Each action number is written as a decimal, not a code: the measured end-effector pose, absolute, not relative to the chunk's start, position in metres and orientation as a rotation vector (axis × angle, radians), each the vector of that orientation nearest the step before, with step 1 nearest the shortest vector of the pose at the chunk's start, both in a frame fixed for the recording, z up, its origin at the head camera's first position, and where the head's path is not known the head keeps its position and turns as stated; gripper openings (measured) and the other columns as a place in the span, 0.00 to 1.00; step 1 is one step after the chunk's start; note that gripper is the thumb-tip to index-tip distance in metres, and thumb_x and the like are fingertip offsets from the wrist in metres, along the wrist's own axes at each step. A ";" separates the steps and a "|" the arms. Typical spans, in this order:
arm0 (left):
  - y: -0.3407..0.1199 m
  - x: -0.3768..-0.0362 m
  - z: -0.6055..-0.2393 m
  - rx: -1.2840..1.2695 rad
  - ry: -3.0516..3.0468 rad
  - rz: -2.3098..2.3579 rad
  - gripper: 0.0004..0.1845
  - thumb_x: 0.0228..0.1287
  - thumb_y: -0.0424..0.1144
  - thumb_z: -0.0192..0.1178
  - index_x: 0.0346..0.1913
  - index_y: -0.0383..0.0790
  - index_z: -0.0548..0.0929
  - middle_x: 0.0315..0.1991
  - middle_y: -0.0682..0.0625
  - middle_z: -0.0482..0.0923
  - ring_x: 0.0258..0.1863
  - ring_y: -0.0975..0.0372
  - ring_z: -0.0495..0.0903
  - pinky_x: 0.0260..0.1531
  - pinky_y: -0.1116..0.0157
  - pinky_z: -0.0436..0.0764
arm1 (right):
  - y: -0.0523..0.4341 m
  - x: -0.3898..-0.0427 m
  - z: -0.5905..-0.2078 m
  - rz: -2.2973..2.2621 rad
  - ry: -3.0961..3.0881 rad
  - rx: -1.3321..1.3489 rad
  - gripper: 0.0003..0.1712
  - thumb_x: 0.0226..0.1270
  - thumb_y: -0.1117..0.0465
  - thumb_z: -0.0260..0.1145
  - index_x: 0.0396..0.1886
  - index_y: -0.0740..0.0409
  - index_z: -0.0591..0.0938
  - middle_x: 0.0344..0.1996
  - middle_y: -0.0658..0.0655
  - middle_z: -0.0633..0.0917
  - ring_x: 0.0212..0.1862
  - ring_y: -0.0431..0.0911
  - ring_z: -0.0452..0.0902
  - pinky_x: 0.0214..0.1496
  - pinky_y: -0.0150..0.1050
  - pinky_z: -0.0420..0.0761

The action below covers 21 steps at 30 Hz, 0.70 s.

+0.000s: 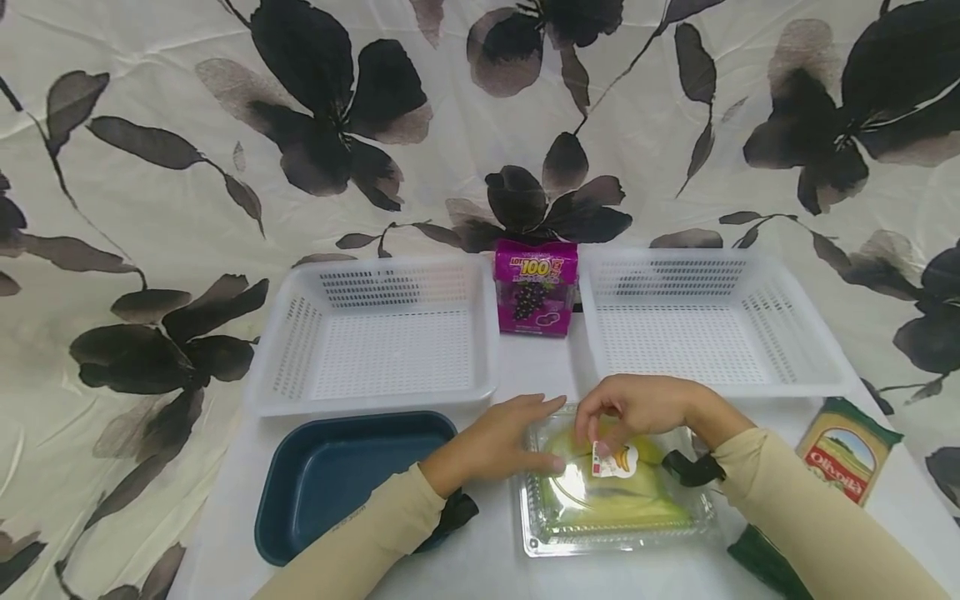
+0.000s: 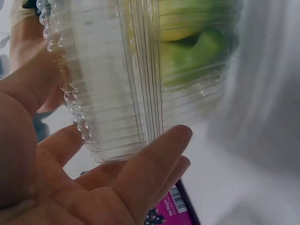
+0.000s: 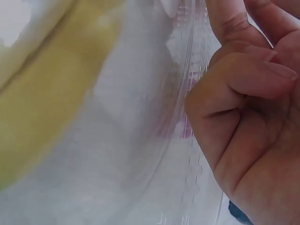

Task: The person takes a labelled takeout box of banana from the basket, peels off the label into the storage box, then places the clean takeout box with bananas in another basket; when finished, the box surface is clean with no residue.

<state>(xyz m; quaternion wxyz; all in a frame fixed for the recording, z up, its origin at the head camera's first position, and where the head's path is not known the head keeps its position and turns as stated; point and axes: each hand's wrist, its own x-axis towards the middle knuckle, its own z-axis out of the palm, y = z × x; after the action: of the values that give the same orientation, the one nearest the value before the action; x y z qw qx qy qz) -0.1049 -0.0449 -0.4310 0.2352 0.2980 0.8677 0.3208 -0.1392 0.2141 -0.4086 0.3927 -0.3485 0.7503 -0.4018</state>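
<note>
- At the near edge of the bench (image 1: 517, 367), just in front of the person, a clear clamshell box (image 1: 615, 500) of bananas (image 1: 637, 500) sits flat, its lid down as far as the head view shows.
- The left hand (image 1: 498, 442) lies with straight, relaxed fingers against the box's left side; the left wrist view shows the ribbed plastic wall just beyond the fingertips (image 2: 180, 136), nothing gripped.
- The right hand (image 1: 637, 408) hovers over the far rim with fingers curled; the right wrist view shows fingertip and thumb pressed together at the rim, but whether plastic is between them I cannot tell.
- My judgement: work on the box has only begun; it looks unopened and unmoved.
- Both white baskets (image 1: 382, 333) (image 1: 712, 325) and the blue tray (image 1: 345, 483) hold nothing yet.
- The purple grape carton (image 1: 535, 287) and the Oliveira packet (image 1: 847, 450) stand untouched.
</note>
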 end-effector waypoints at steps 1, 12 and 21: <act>-0.044 -0.104 -0.431 0.815 2.383 0.871 0.45 0.61 0.57 0.71 0.79 0.56 0.64 0.79 0.41 0.61 0.78 0.48 0.61 0.75 0.46 0.67 | 0.214 -0.139 -0.409 -1.014 1.915 -0.893 0.09 0.60 0.63 0.74 0.41 0.56 0.89 0.34 0.52 0.89 0.39 0.40 0.82 0.52 0.37 0.82; -0.039 -0.100 -0.427 0.767 2.408 0.775 0.44 0.59 0.57 0.71 0.78 0.63 0.64 0.80 0.43 0.58 0.78 0.48 0.62 0.74 0.49 0.68 | 0.219 -0.144 -0.409 -1.035 1.870 -0.943 0.04 0.63 0.64 0.72 0.34 0.61 0.87 0.29 0.53 0.87 0.34 0.36 0.77 0.46 0.35 0.80; -0.036 -0.100 -0.425 0.779 2.426 0.713 0.45 0.59 0.58 0.71 0.78 0.62 0.64 0.80 0.42 0.59 0.77 0.49 0.63 0.73 0.50 0.71 | 0.227 -0.147 -0.410 -1.089 1.830 -0.983 0.05 0.63 0.63 0.72 0.34 0.61 0.86 0.28 0.62 0.86 0.29 0.33 0.72 0.33 0.29 0.76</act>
<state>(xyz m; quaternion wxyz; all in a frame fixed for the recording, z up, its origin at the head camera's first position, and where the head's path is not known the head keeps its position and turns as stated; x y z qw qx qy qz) -0.0997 -0.0358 -0.4255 0.2452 0.2853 0.8889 0.2613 -0.1472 0.2266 -0.4099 0.3877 -0.3863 0.7192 -0.4281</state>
